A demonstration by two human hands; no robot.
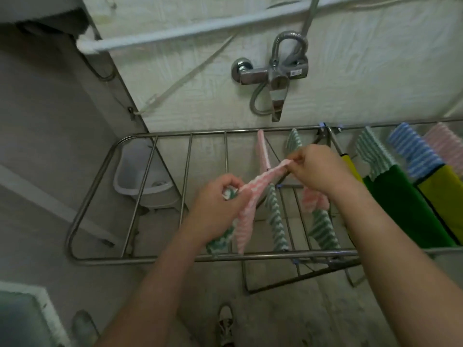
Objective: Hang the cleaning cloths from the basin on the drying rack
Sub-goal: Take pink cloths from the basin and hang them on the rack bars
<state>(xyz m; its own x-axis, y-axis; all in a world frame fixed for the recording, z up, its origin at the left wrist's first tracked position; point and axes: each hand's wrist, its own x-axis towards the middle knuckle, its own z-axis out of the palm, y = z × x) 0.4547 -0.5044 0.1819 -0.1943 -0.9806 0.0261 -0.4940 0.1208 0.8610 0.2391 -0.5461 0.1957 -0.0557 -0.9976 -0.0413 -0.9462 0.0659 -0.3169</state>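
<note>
A: Start at the left. What sits there?

B: A pale plastic basin [140, 181] on the floor, seen through the bars of the metal drying rack [100, 176]. I cannot tell what lies inside it.

A: And the bars on that side?

B: Bare, up to about the middle. Then the left hand [215, 209] comes in over the rack, closed around one end of a pink-and-white striped cloth [253, 190]. The same fist holds a green-and-white striped cloth [220, 240], which hangs down below the hand towards the near rail.

A: Where does the pink one go?

B: It stretches up and to the right, pulled taut, to the right hand [317, 169], whose fingertips pinch its other end. The two hands are apart, with the cloth spanning the gap above the bars.

A: Anything already hung?

B: Yes. Under and behind the hands, a pink cloth [263, 151] and several green striped ones [275, 221] drape over the bars. Farther right hang a green striped cloth [373, 154], a blue striped cloth [413, 151] and a pink striped cloth [448, 146], with plain green [400, 206] and yellow [443, 194] cloths below them.

A: And the wall?

B: A chrome tap [273, 73] is mounted above the rack.
</note>
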